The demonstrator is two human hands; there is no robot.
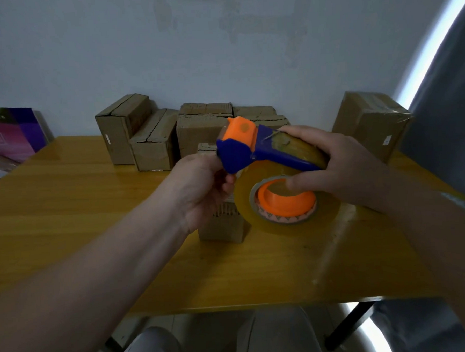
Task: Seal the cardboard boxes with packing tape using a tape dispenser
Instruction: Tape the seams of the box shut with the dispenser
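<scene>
1. At your far left, a purple carton (13,130) sits by the desk's (65,200) edge.
2. Cardboard boxes (143,137) cluster along the back wall.
3. Your left hand (199,188) curls its fingers round the blue head of the tape dispenser (241,151).
4. The dispenser and your hands hide most of a small cardboard box (223,227) standing on the desk beneath them.
5. Your right hand (344,167) grasps the tape roll (290,225), thumb at its orange hub.
6. A taped box (371,125) stands far right.
</scene>
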